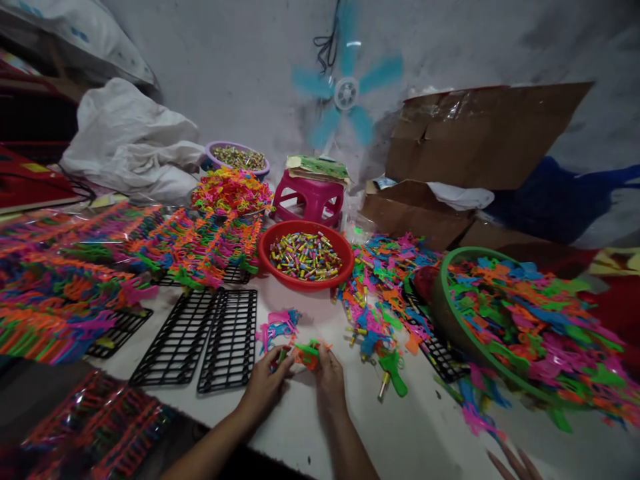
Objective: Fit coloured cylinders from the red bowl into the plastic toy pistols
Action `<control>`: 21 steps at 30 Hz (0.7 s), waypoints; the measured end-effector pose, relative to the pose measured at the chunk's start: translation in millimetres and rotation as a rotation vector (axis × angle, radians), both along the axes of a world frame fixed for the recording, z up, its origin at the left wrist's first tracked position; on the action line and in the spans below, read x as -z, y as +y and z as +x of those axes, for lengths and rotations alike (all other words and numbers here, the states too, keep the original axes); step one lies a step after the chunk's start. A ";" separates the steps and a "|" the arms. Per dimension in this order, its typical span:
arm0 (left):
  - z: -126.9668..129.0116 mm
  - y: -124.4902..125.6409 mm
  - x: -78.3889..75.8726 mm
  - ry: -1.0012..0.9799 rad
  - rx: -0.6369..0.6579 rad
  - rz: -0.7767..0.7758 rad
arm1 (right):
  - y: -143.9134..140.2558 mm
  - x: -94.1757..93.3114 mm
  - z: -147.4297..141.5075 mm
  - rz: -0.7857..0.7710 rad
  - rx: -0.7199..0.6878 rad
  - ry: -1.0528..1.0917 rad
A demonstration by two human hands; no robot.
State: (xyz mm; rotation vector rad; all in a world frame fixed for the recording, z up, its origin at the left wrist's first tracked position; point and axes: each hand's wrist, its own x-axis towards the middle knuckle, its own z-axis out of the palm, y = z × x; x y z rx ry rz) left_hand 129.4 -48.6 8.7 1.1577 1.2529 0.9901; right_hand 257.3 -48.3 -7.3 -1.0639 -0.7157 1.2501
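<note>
left hand [265, 385]: fingers closed on small toy piece [306, 353] | right hand [330, 377]: pinching same piece

A single head-worn view looks forward and down, close over the white table [425, 433].

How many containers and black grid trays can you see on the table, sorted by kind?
Red bowl of small coloured pieces: 1
Purple bowl at the back: 1
Green basket of plastic toy parts: 1
Bare black grid trays lying by the left hand: 2
Total: 5
Further trays sit partly hidden under toy parts; not counted.
</note>
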 end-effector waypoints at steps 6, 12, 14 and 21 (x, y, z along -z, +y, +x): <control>-5.8 1.2 2.5 -0.130 -0.033 -0.023 | -12.0 -3.4 20.8 0.020 0.028 -0.401; -7.5 0.4 0.3 -0.342 -0.036 -0.128 | -51.2 -24.0 84.5 0.078 0.142 -0.516; -7.6 -2.1 -2.4 -0.352 -0.031 -0.145 | -67.3 -33.1 128.5 0.109 0.195 -0.560; -13.3 -11.8 -25.0 -0.252 -0.046 -0.148 | -77.5 -56.1 266.7 0.391 0.222 -1.093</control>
